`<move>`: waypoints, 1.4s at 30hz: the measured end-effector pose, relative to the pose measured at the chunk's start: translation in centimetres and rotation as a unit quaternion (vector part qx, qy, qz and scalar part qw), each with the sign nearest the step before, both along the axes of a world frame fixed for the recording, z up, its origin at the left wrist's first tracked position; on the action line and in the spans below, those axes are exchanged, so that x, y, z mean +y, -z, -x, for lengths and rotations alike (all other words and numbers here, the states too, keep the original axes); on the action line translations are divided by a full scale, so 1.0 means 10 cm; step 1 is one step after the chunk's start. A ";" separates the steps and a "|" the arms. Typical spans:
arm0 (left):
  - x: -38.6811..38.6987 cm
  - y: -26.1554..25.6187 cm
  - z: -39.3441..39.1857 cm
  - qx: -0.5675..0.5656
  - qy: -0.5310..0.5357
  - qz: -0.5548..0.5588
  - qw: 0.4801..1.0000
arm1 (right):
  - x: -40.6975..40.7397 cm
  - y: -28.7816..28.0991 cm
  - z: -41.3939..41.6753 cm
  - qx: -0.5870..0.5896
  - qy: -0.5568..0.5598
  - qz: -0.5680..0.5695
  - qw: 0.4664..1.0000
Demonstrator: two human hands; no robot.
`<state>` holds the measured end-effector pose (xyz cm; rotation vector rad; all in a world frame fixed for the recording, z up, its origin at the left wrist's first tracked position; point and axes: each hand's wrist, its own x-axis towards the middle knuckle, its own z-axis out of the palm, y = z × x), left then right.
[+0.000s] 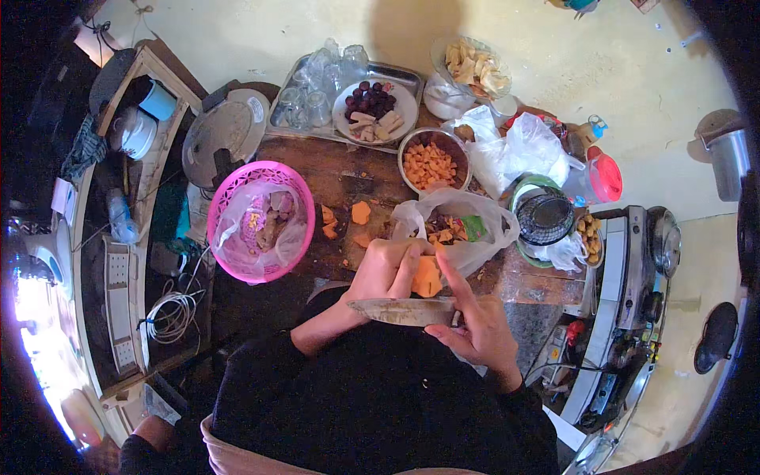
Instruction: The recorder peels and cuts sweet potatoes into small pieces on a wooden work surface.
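Observation:
My left hand (386, 273) grips a peeled chunk of orange sweet potato (427, 278) above the table's near edge. My right hand (484, 332) holds a knife (409, 312), its broad, stained blade pointing left just below the chunk. The right index finger stretches up along the chunk's right side. Beyond my hands, an open clear plastic bag (490, 252) holds peelings and a green wrapper. Cut orange slices (361, 212) lie on the wooden table (350, 160). Diced orange cubes fill a steel bowl (468, 172) farther back.
At left sits a pink basket (309, 205), lined with plastic and holding purple and brown pieces. Behind stand a metal tray (409, 71) with glasses and a plate (409, 116) of cut roots. A green basin (525, 187), a red-lidded container (605, 178) and a stove (632, 267) are at right.

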<state>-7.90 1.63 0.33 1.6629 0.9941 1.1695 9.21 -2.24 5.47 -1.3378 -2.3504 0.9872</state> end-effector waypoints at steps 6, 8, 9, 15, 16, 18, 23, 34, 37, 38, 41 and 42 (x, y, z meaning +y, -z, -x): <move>-0.03 0.04 0.02 0.021 -0.003 -0.011 1.000 | 0.04 0.05 0.05 0.044 -0.021 -0.098 0.994; -0.03 0.04 0.01 -0.002 0.000 -0.011 1.000 | 0.03 0.03 0.05 0.033 -0.023 -0.084 0.996; -0.04 0.05 0.01 -0.025 0.003 -0.012 1.000 | 0.03 0.02 0.05 0.024 -0.024 -0.071 0.997; -0.06 0.08 0.00 -0.008 -0.027 -0.019 0.999 | -0.02 0.06 0.09 0.018 0.000 -0.093 0.996; -0.07 0.10 -0.01 -0.008 -0.027 -0.019 0.999 | -0.02 0.05 0.10 0.018 0.000 -0.093 0.996; -0.09 0.16 -0.04 0.000 -0.054 -0.038 0.998 | -0.03 0.04 0.12 0.015 0.018 -0.094 0.995; -0.11 0.26 -0.09 0.012 -0.085 -0.118 0.989 | -0.05 0.10 0.18 0.020 0.052 -0.121 0.991; -0.14 -0.05 -0.05 0.003 -0.103 -0.053 0.993 | 0.01 0.21 0.11 0.384 0.161 0.220 0.882; -0.12 -0.05 -0.04 -0.029 -0.140 -0.092 0.985 | 0.03 0.29 0.01 0.408 0.213 0.230 0.857; -0.11 -0.03 -0.01 -0.038 -0.109 -0.047 0.992 | 0.06 0.31 -0.03 0.383 0.232 0.232 0.864; -0.11 0.02 0.00 -0.056 -0.075 -0.011 0.996 | 0.12 0.36 -0.08 0.367 0.280 0.222 0.859; -0.10 0.02 0.00 -0.066 -0.069 -0.020 0.995 | 0.15 0.32 -0.06 0.373 0.281 0.231 0.854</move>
